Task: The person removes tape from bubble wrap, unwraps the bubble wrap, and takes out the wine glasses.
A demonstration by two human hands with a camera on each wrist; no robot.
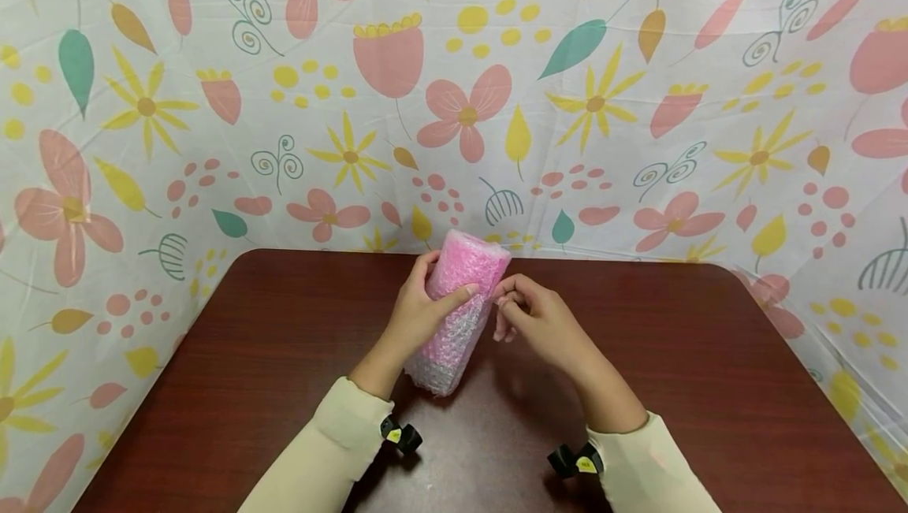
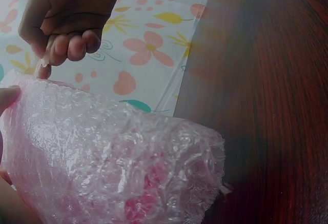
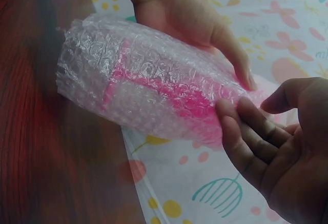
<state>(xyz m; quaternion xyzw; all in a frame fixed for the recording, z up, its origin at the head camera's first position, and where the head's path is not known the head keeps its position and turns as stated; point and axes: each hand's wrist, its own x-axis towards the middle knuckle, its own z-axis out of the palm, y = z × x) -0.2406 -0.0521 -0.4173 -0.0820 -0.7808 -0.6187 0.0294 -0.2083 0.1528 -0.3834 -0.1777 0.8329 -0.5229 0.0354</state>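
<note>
A bubble-wrapped package, pink towards its upper part and clear white lower down, is held tilted above the table. My left hand grips it from the left, thumb across the front and fingers round the far side. At its upper right edge, my right hand pinches a bit of the clear wrap between thumb and forefinger, the other fingers curled. The left wrist view shows this pinch at the wrap's edge. Pink lines show through the bubble wrap in the right wrist view; what lies inside is hidden.
The dark red-brown wooden table has rounded far corners. A white cloth printed with flowers and leaves hangs behind it and along both sides. Black wrist cameras sit on the cream left sleeve and right sleeve.
</note>
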